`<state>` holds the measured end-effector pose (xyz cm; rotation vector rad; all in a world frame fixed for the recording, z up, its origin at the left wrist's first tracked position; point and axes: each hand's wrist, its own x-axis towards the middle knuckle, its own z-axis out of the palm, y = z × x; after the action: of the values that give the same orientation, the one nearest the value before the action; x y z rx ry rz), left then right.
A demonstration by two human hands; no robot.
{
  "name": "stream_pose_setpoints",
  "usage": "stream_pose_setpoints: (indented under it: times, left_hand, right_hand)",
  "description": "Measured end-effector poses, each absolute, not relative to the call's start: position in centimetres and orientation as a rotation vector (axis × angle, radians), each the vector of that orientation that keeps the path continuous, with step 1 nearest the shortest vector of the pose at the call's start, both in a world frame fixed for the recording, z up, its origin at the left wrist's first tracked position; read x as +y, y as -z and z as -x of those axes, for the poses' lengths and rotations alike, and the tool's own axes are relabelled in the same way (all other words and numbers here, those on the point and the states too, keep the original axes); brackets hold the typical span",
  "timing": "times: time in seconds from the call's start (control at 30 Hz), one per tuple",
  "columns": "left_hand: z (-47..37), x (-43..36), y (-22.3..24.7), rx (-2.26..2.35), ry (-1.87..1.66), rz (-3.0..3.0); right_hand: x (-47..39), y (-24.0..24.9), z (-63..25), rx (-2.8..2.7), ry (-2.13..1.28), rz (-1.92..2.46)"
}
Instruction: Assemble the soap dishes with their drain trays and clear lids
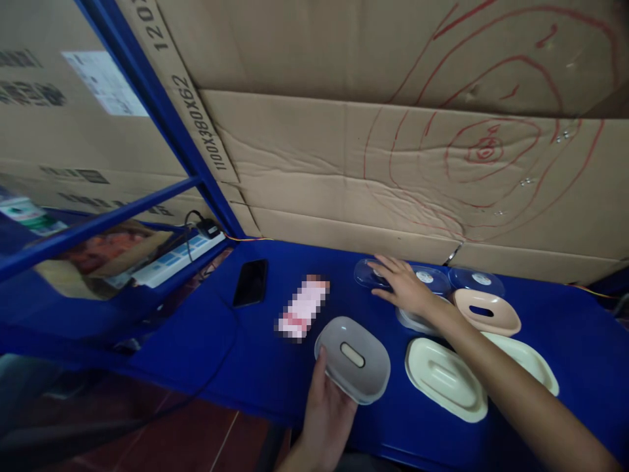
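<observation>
My left hand (329,406) holds a grey oval lid-like piece (372,364) with a pale slot in its middle, thumb on top and fingers beneath. Farther back, my right hand (400,283) reaches over a clear plastic piece (363,273), its fingers spread; whether they touch it I cannot tell. Beside it lie two more clear pieces (432,280) (476,280) with round white labels. Under my right forearm a greyish piece (413,320) is partly hidden. A beige piece (501,314) with a slot and two cream oval pieces (445,380) (538,364) rest to the right.
On the blue table (196,341) lie a black phone (250,282) and a blurred-out pink item (303,308). Cardboard (304,151) with red rings stands behind. At left are a blue frame bar (147,200), a power strip (181,259) and a dark cable (228,347).
</observation>
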<state>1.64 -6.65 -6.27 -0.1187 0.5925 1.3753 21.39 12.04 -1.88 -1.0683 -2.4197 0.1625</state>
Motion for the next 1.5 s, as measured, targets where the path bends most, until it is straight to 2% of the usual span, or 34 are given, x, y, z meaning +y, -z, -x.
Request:
stream_pose_setpoints:
  times: [0.13, 0.23, 0.37, 0.5, 0.63, 0.9, 1.17, 1.5]
  left_hand:
    - [-1.1, -6.7, 6.7, 0.52, -1.344, 0.145]
    - [-0.6, -6.6, 6.9, 0.542, -1.398, 0.075]
    - [-0.4, -6.6, 7.2, 0.485, -1.461, -0.019]
    - [-1.0, -7.2, 6.8, 0.381, -1.414, -0.066]
    - [-1.8, -8.2, 6.3, 0.36, -1.387, -0.137]
    - [-2.5, -9.2, 6.2, 0.364, -1.341, -0.243]
    - [-2.8, -9.4, 7.3, 0.451, -1.309, -0.228]
    - [-2.9, -9.0, 7.0, 0.449, -1.287, -0.203]
  right_hand:
    - [16.7, 3.0, -21.1, -2.415, -0.141, 1.139]
    - [15.7, 2.2, -19.9, -2.394, -0.141, 1.164]
    - [8.8, 0.4, -18.2, -2.365, -0.181, 1.157]
    - [0.2, 0.2, -17.0, -2.36, -0.413, 1.12]
    - [-3.8, 0.7, -16.9, -2.315, -0.409, 1.178]
    - [-4.9, 1.1, -17.6, -2.287, -0.458, 1.118]
    - [-6.0, 4.2, -17.1, -2.26, -0.399, 1.2]
    - [-6.5, 5.3, -16.9, -2.156, -0.451, 1.204]
